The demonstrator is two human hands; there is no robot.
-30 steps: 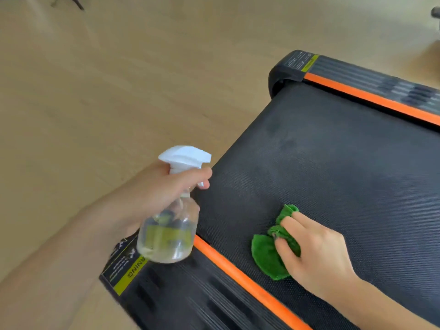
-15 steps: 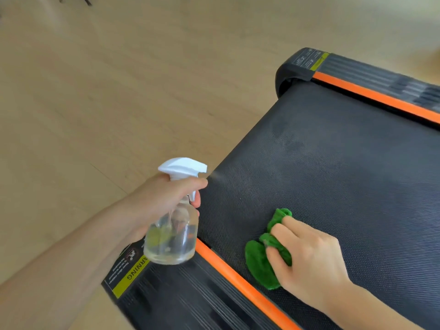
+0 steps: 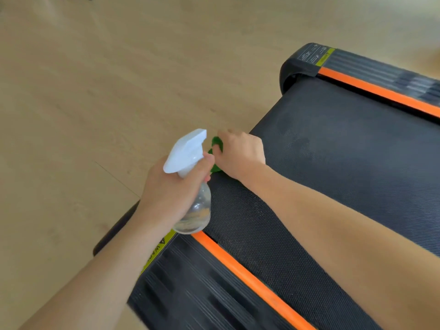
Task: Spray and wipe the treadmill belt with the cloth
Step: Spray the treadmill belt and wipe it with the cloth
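On belt edge — right hand grips cloth

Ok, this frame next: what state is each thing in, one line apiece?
spray bottle: upright, held off the deck, a little clear liquid at the bottom.
green cloth: bunched, at the belt's end edge.
treadmill belt: faint damp-looking patches near the end.
left hand: grips the bottle.
right hand: grips the cloth.

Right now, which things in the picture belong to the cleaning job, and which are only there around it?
For the job:
- spray bottle, held by the left hand
- green cloth, gripped by the right hand
- treadmill belt

Only around:
- orange side strips
- yellow warning label
- wooden floor
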